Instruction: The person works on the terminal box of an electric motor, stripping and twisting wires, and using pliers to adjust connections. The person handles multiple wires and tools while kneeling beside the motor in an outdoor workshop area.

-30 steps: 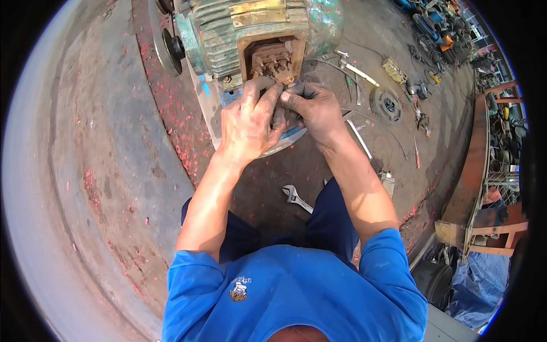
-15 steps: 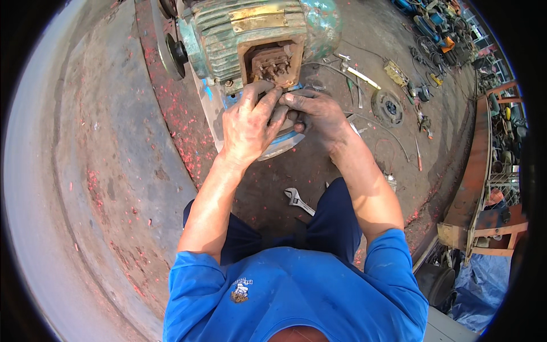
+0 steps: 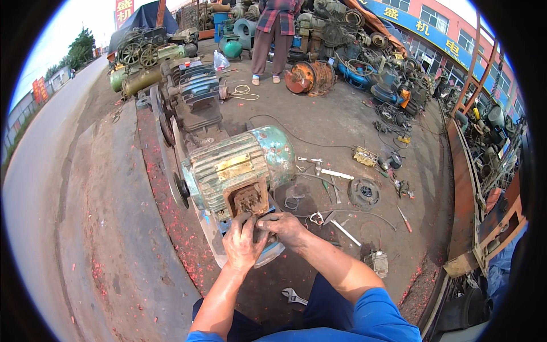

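A green, ribbed electric motor stands on a blue-painted base, its rusty terminal box uncovered at the front. Inside the box sit several terminal studs. Just below the box's lower edge my left hand bends its fingers down, thumb side toward my other hand. My right hand meets it from the right, thumb and fingers pinched together. Whatever lies between the fingertips is hidden. Both hands are darkened with grime. An adjustable wrench lies on the ground between my knees.
Right of the motor lie a hammer, a round metal disc, a screwdriver and a boxy metal part. A belt wheel is on the motor's left. Beyond stand a person and an orange rusty machine.
My view has tilted up, bringing the yard, the road and the standing person into sight. Both hands stay together at the terminal box's lower edge.
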`<state>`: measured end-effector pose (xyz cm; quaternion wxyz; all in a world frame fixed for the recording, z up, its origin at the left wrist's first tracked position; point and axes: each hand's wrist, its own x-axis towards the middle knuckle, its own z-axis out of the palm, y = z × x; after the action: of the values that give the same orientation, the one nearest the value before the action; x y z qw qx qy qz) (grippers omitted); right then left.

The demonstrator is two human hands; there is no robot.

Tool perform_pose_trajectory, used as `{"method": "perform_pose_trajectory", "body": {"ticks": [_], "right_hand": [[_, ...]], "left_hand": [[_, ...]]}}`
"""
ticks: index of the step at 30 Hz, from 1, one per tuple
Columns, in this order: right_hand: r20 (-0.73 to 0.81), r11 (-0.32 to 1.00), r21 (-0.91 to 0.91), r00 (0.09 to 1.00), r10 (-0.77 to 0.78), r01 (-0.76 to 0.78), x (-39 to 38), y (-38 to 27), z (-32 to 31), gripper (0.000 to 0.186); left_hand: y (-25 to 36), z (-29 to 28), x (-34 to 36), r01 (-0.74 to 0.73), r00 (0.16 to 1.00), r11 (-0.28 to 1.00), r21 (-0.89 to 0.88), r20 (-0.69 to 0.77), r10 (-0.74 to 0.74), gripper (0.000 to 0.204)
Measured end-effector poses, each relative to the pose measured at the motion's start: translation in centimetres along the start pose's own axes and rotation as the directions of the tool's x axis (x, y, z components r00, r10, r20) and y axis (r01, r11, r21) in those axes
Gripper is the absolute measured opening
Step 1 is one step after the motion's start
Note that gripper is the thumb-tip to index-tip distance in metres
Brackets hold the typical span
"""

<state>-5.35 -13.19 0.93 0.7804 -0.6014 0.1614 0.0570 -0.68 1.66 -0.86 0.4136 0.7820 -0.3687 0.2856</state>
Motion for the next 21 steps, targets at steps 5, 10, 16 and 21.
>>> {"method": "perform_pose_trajectory", "body": {"ticks": [5,10,16,21], "right_hand": [[-0.046,0.99,-0.111,0.995,-0.094,0.088,0.0,-0.2,-0.7,0.02],[-0.081,0.935,-0.304,0.974,-0.213,0.18,0.3,0.0,-0.6,0.018],[-0.039,0.9,-0.398,0.977,-0.21,0.178,0.5,-0.8,-1.2,0.017],[-0.021,0.953,-0.282,0.992,-0.126,0.115,-0.4,-2.5,-0.8,0.014]], "left_hand": [[0.5,0.1,0.4,-0.026,0.999,0.999,-0.021,0.034,0.027,0.044],[0.5,-0.2,0.4,-0.057,0.997,0.998,0.004,0.048,0.056,0.044],[-0.3,-0.2,0.6,-0.112,0.986,0.993,0.02,0.124,0.109,0.047],[-1.0,-1.0,0.6,-0.12,0.974,0.992,-0.027,0.191,0.123,0.044]]}}
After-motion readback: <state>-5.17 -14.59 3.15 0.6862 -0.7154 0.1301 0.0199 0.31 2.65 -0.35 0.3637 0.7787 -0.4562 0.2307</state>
